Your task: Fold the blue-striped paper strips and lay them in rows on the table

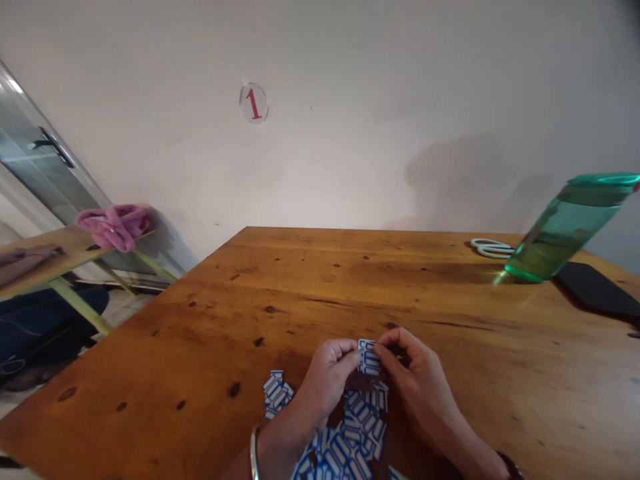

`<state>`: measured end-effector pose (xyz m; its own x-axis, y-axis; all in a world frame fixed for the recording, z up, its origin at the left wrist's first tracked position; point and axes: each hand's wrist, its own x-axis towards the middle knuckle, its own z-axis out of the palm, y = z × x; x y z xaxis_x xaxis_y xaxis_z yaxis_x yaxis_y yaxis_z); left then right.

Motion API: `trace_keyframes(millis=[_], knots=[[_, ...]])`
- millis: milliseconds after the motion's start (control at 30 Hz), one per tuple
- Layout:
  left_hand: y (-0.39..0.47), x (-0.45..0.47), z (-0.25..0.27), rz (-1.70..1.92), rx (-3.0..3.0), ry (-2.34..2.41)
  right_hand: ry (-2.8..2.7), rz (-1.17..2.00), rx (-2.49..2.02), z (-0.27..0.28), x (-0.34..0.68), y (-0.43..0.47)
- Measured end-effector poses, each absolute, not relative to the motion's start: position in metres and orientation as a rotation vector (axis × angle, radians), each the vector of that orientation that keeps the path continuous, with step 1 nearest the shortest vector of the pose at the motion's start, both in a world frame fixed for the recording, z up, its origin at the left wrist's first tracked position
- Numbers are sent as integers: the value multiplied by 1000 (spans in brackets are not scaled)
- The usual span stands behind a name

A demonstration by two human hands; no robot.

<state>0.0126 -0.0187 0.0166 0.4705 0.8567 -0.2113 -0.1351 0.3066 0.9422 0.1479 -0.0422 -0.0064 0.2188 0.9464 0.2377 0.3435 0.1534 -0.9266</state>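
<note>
Between my two hands is a small white sheet of blue-bordered labels, held up just above the wooden table. My left hand pinches its left edge between thumb and fingers. At the right edge, the thumb and forefinger of my right hand close on the same sheet. Below my hands lies a loose heap of similar blue-and-white label pieces, partly covered by my left forearm. A smaller pile of these pieces sits to the left of my left wrist. Any print on them is too small to read.
A green water bottle stands at the right, beside a black flat device and a white coiled cable. The wooden table meets the wall behind. At left, a person's arm rests on another table near a pink cloth.
</note>
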Motion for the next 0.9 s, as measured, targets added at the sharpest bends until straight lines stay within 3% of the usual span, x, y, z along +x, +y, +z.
trace_keyframes(millis=[900], knots=[[-18,13,15,671,1095,782,-1307,758,-1367,-9,146,-45]])
